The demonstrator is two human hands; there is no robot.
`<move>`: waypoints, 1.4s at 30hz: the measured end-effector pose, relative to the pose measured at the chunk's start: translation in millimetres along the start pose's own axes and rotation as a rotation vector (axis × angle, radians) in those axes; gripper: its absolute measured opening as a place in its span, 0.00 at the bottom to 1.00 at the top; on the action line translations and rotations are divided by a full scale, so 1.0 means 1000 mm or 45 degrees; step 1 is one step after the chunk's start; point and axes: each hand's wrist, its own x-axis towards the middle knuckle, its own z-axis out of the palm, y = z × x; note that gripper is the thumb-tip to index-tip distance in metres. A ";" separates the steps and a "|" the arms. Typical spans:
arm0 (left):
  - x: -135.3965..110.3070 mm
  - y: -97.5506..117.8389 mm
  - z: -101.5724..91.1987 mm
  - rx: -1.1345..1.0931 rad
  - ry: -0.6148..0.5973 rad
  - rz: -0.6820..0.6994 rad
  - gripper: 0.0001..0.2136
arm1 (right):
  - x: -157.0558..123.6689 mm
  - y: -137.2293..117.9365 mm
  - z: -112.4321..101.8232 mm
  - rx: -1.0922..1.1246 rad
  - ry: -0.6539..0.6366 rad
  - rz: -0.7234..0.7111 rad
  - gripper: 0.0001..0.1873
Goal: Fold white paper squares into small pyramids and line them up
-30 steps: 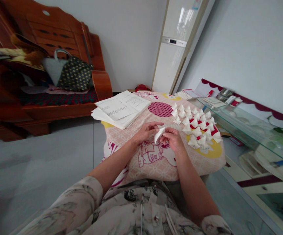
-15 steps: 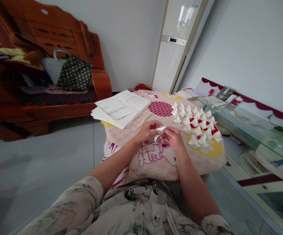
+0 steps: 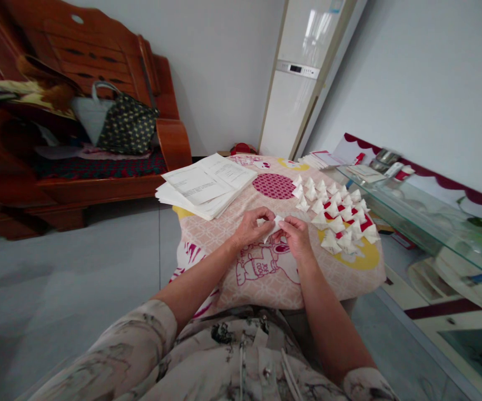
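Between my two hands is a small piece of folded white paper, held over the patterned cloth of the table. My left hand pinches its left side with curled fingers. On the other side, my right hand grips the paper's right edge between thumb and fingers. To the right stand several folded paper pieces with pointed tips, set close together in rows. A stack of printed paper sheets lies at the table's left far side.
A glass-topped cabinet with small items on it borders the table on the right. Behind stands a tall white air conditioner. A wooden bench holding a dark patterned bag is at the left.
The folded paper has turned between my fingers, from lying lengthwise to showing a more upright face. Both hands stay in nearly the same place.
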 end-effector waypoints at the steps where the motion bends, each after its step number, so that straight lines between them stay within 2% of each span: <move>1: 0.000 0.000 0.000 0.010 0.003 0.013 0.06 | 0.000 0.000 0.001 -0.015 0.011 -0.003 0.12; 11: -0.001 -0.006 0.001 0.156 -0.012 0.186 0.05 | 0.003 0.005 0.006 -0.182 0.155 0.007 0.14; 16: -0.002 -0.007 0.001 0.158 -0.024 0.195 0.08 | 0.004 0.007 0.005 -0.237 0.175 0.025 0.13; 23: -0.001 -0.002 -0.001 0.038 -0.051 -0.026 0.17 | 0.005 0.008 0.002 -0.227 0.063 0.034 0.10; 30: 0.001 -0.004 -0.002 0.043 -0.034 -0.091 0.16 | 0.002 0.004 -0.002 -0.119 -0.009 -0.041 0.07; 36: 0.003 -0.005 -0.002 0.004 -0.053 -0.158 0.17 | 0.003 0.006 -0.003 -0.099 0.012 -0.074 0.18; 42: 0.003 -0.005 -0.002 -0.047 -0.107 -0.206 0.17 | 0.000 0.003 -0.003 -0.207 0.049 -0.049 0.12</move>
